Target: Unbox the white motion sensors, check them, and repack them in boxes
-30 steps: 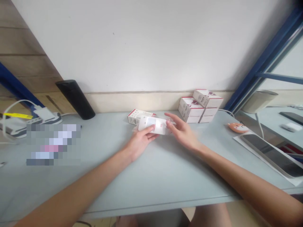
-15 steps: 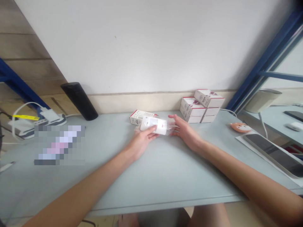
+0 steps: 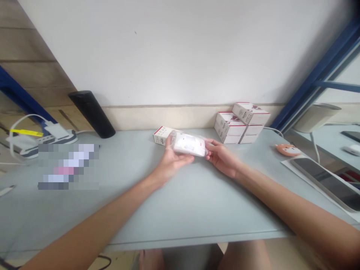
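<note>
A small white item in a clear plastic bag [image 3: 189, 145] is held above the pale table [image 3: 180, 202], near its far edge. My left hand [image 3: 172, 162] grips the bag's left end from below, thumb on top. At the bag's right end my right hand [image 3: 222, 156] pinches the plastic with its fingertips. Just behind the bag lies a white box with red trim [image 3: 161, 135], flat on the table.
A stack of white and red boxes [image 3: 241, 123] stands at the back right against the wall. A black cylinder [image 3: 91, 113] leans at the back left, beside a power strip with cables [image 3: 42, 135]. An orange figure [image 3: 287, 149] and a tablet [image 3: 326, 183] lie right.
Both hands have lifted the bagged item and turned it flatter. My right hand, open beside the bag before, has closed on its right end.
</note>
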`<act>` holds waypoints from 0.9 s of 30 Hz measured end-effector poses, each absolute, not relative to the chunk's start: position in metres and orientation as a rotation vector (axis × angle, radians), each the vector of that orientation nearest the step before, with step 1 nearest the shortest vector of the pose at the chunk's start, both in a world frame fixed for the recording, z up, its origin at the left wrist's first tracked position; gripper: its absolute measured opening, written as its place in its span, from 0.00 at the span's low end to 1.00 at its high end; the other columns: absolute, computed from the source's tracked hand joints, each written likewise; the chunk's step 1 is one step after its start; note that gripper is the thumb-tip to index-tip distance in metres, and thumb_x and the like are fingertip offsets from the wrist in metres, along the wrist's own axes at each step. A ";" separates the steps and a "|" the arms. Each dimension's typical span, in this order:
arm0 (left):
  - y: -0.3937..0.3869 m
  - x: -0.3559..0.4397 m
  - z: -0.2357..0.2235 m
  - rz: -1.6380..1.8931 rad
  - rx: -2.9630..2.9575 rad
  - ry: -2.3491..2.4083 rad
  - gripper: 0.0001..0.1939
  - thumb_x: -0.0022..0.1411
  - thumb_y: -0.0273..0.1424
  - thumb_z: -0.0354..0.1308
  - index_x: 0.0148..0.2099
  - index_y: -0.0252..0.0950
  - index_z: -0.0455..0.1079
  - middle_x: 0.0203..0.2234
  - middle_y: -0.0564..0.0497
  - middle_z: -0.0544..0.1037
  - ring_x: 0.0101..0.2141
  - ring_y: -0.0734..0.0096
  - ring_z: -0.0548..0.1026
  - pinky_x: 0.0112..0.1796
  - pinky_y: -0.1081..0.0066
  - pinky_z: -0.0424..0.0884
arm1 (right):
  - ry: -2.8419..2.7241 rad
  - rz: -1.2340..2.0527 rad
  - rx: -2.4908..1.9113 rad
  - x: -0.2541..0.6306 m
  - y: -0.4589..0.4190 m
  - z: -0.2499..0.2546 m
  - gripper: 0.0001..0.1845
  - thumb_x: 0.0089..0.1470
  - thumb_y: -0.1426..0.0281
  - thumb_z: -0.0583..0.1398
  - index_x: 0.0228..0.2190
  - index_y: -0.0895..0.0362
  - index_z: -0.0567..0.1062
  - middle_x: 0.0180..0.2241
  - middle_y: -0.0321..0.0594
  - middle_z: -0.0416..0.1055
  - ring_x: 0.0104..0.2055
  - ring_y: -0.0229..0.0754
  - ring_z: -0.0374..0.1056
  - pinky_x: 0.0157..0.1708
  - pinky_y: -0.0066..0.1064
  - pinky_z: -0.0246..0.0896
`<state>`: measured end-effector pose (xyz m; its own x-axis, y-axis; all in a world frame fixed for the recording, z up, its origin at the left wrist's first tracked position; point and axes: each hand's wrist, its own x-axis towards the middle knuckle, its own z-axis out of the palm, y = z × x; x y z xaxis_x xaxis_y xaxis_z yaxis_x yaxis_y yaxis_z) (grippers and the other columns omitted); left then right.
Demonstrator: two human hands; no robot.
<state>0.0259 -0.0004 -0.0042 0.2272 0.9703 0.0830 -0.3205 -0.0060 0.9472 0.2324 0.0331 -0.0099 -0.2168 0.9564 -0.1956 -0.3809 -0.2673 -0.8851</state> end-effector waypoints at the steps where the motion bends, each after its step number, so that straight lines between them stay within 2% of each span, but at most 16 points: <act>1: -0.001 0.025 -0.005 1.212 1.165 0.795 0.60 0.52 0.25 0.76 0.75 0.55 0.44 0.60 0.44 0.75 0.49 0.57 0.82 0.55 0.54 0.75 | -0.855 1.682 -0.965 0.234 0.035 -0.010 0.08 0.54 0.73 0.68 0.37 0.54 0.76 0.29 0.31 0.67 0.24 0.31 0.58 0.24 0.22 0.65; 3: -0.002 0.024 -0.007 1.252 1.317 0.839 0.59 0.55 0.27 0.74 0.75 0.58 0.40 0.63 0.44 0.71 0.47 0.59 0.82 0.55 0.55 0.75 | -0.815 1.694 -0.959 0.237 0.039 -0.010 0.10 0.51 0.77 0.66 0.36 0.54 0.76 0.27 0.30 0.64 0.22 0.30 0.54 0.21 0.20 0.63; 4: -0.003 0.023 -0.007 1.272 1.409 0.863 0.57 0.57 0.28 0.73 0.75 0.58 0.41 0.65 0.44 0.70 0.48 0.60 0.82 0.55 0.56 0.75 | -0.813 1.708 -0.957 0.239 0.040 -0.010 0.11 0.49 0.79 0.65 0.35 0.54 0.76 0.26 0.30 0.62 0.21 0.29 0.53 0.20 0.19 0.62; 6: -0.004 0.021 -0.008 1.295 1.600 0.923 0.48 0.61 0.30 0.70 0.75 0.56 0.50 0.66 0.44 0.67 0.54 0.56 0.78 0.58 0.57 0.73 | -0.851 1.738 -0.953 0.241 0.043 -0.009 0.13 0.46 0.81 0.64 0.34 0.54 0.76 0.26 0.30 0.62 0.21 0.30 0.51 0.18 0.20 0.62; 9: -0.003 0.019 -0.008 1.325 1.812 1.029 0.32 0.62 0.32 0.70 0.67 0.50 0.68 0.65 0.45 0.68 0.65 0.51 0.66 0.66 0.57 0.62 | -0.926 1.792 -0.948 0.243 0.043 -0.008 0.15 0.45 0.82 0.62 0.35 0.54 0.77 0.27 0.32 0.63 0.20 0.30 0.50 0.19 0.21 0.63; 11: -0.002 0.017 -0.006 1.398 1.846 1.105 0.25 0.59 0.33 0.73 0.58 0.49 0.76 0.65 0.46 0.65 0.67 0.50 0.63 0.68 0.58 0.57 | -0.939 1.793 -0.945 0.243 0.043 -0.007 0.12 0.48 0.81 0.63 0.34 0.55 0.77 0.28 0.32 0.63 0.21 0.29 0.50 0.20 0.20 0.63; 12: -0.001 0.016 -0.005 1.432 1.837 1.138 0.23 0.56 0.35 0.75 0.54 0.49 0.78 0.66 0.47 0.64 0.67 0.49 0.63 0.67 0.59 0.58 | -0.939 1.776 -0.946 0.243 0.042 -0.007 0.09 0.50 0.80 0.64 0.33 0.56 0.77 0.29 0.32 0.64 0.21 0.29 0.50 0.20 0.20 0.64; 14: 0.001 0.013 -0.003 1.430 1.815 1.201 0.22 0.52 0.37 0.78 0.49 0.47 0.79 0.64 0.48 0.67 0.62 0.49 0.68 0.62 0.61 0.64 | -0.951 1.728 -0.953 0.243 0.041 -0.008 0.05 0.53 0.76 0.67 0.33 0.56 0.78 0.30 0.33 0.65 0.23 0.29 0.53 0.22 0.21 0.65; 18: 0.002 0.010 0.002 1.263 1.837 1.330 0.22 0.54 0.44 0.76 0.49 0.46 0.78 0.45 0.50 0.80 0.44 0.58 0.75 0.45 0.68 0.68 | -1.071 1.627 -0.975 0.241 0.041 -0.014 0.10 0.51 0.68 0.73 0.33 0.57 0.78 0.27 0.33 0.67 0.26 0.32 0.59 0.29 0.25 0.67; 22: 0.000 0.009 0.005 1.209 1.846 1.395 0.20 0.58 0.49 0.71 0.47 0.44 0.78 0.36 0.52 0.81 0.32 0.66 0.74 0.33 0.72 0.65 | -1.274 1.428 -1.024 0.239 0.041 -0.020 0.21 0.50 0.54 0.73 0.30 0.56 0.75 0.22 0.31 0.66 0.26 0.35 0.63 0.32 0.30 0.63; 27: 0.002 0.007 0.012 1.071 1.593 1.364 0.24 0.62 0.52 0.66 0.53 0.42 0.77 0.24 0.53 0.78 0.22 0.68 0.72 0.24 0.72 0.63 | -1.503 1.263 -1.038 0.238 0.039 -0.018 0.27 0.55 0.43 0.66 0.28 0.55 0.72 0.23 0.31 0.67 0.27 0.36 0.64 0.36 0.33 0.62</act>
